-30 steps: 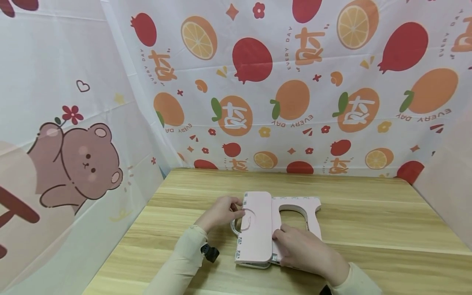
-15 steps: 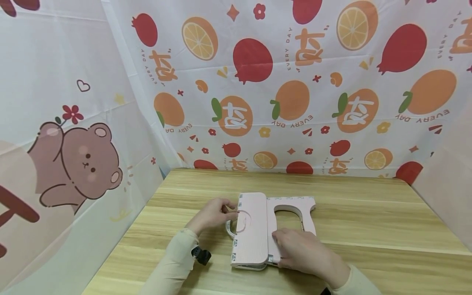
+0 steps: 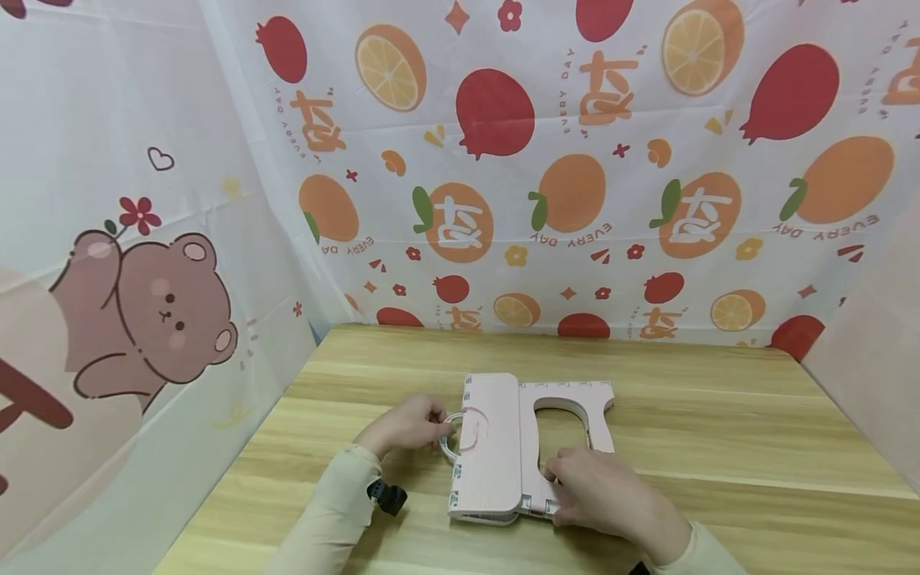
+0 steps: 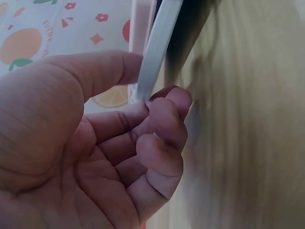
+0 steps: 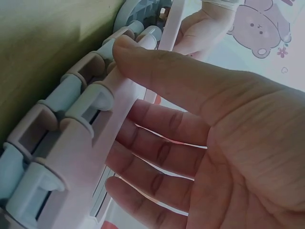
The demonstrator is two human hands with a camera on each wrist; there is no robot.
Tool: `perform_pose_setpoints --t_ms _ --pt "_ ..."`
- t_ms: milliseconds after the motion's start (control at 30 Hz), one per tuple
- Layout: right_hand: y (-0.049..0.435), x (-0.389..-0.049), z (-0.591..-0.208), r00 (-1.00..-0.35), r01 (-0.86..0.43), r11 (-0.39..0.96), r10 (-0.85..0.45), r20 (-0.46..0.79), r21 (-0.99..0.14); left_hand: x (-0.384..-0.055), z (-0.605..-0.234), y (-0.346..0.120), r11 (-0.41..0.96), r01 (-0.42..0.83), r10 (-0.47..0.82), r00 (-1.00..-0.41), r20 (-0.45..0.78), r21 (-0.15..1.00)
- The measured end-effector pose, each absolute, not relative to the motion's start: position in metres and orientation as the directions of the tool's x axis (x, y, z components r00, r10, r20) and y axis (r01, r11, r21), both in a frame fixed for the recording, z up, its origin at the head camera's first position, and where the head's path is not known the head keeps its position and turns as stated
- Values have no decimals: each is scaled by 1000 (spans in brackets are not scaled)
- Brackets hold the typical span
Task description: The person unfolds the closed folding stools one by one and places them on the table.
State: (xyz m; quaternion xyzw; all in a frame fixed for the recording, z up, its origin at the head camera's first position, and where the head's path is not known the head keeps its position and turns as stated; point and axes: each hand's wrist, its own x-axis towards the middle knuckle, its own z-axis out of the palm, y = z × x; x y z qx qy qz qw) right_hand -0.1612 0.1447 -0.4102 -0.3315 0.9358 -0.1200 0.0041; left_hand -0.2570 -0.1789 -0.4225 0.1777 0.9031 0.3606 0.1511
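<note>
A pale pink folding stool [image 3: 496, 447] with whitish hinges lies folded flat on the wooden table, its arched leg panel [image 3: 530, 455] extending to the right. My left hand [image 3: 408, 423] is at the stool's left side, pinching the white loop handle [image 4: 155, 57] between thumb and curled fingers. On the near edge of the leg panel, my right hand [image 3: 604, 491] grips with the thumb over the hinged rim [image 5: 90, 102] and the fingers against the panel's face. The right palm hides part of the panel in the head view.
The wooden table [image 3: 719, 447] extends around the stool on all sides. A fruit-printed curtain [image 3: 575, 200] hangs behind the table's far edge, and a bear-printed sheet [image 3: 172, 311] hangs at the left.
The stool has slid slightly left. My left hand has drawn back from the stool's top edge onto the loop handle, and my right hand has shifted slightly right along the leg panel.
</note>
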Motion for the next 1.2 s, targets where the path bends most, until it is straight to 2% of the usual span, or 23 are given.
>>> perform_pose_setpoints --t_ms 300,567,867,1200 --pt "148 -162 -410 -804 -585 769 -592 58 -258 -260 -421 -171 667 164 400 -902 -163 727" --pt "147 -165 -411 -789 -606 749 -609 83 -268 -261 -419 -175 644 120 354 -922 -155 756" --pt "146 -165 -405 -767 -640 729 -621 160 -244 -263 -402 -176 519 114 317 -946 -67 847" --pt "142 -164 -402 -727 -684 701 -630 273 -204 -262 -387 -168 360 129 192 -979 61 924"
